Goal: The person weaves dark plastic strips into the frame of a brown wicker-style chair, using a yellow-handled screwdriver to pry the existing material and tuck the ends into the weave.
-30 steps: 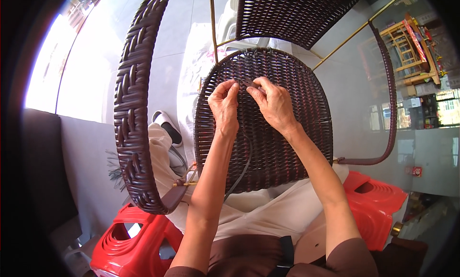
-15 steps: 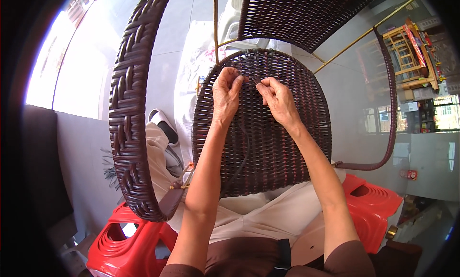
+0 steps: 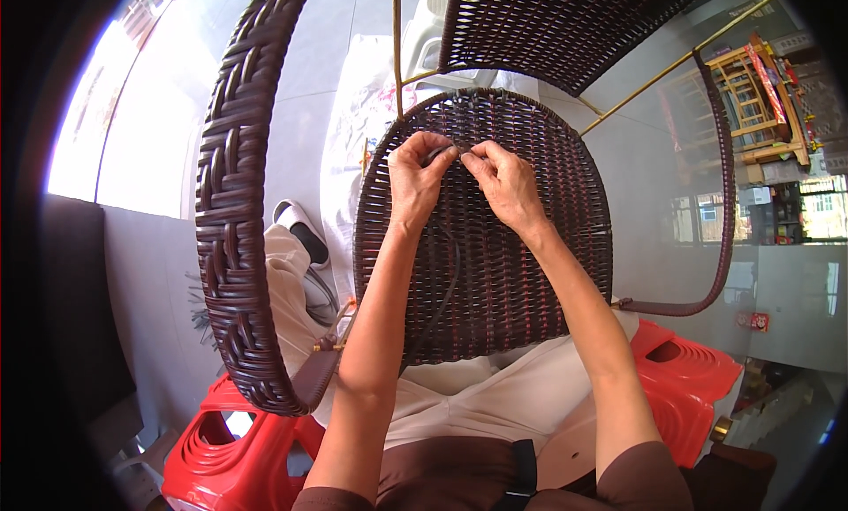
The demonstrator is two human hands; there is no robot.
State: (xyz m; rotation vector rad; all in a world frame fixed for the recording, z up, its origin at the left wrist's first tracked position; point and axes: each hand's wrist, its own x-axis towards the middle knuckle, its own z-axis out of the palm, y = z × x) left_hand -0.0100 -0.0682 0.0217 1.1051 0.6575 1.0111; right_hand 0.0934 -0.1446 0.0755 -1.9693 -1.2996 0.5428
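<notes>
A dark brown woven chair seat [image 3: 512, 272] lies over my lap, its rounded end away from me. Above its far half, my left hand [image 3: 419, 174] is closed in a pinch on a dark weaving strand [image 3: 454, 277], whose loose length trails down over the weave. Close beside it, fingertips almost meeting, my right hand [image 3: 505, 180] is also pinched, at the strand's end by the look of it; the fingers cover most of that spot. A thickly braided armrest [image 3: 234, 202] curves up at the left, and a thinner wrapped armrest [image 3: 726, 175] bends round at the right.
Beyond the seat rises the woven backrest [image 3: 548, 30], with bare metal rods [image 3: 640, 65] at its side. Red plastic stools [image 3: 234, 458] stand at both sides of me. A white cloth [image 3: 344, 149] lies behind the seat; a wooden rack [image 3: 751, 96] is at far right.
My right hand has moved slightly left and my left hand slightly down, so the fingertips are closer together. The strand now shows between the left fingers. The chair has shifted very little.
</notes>
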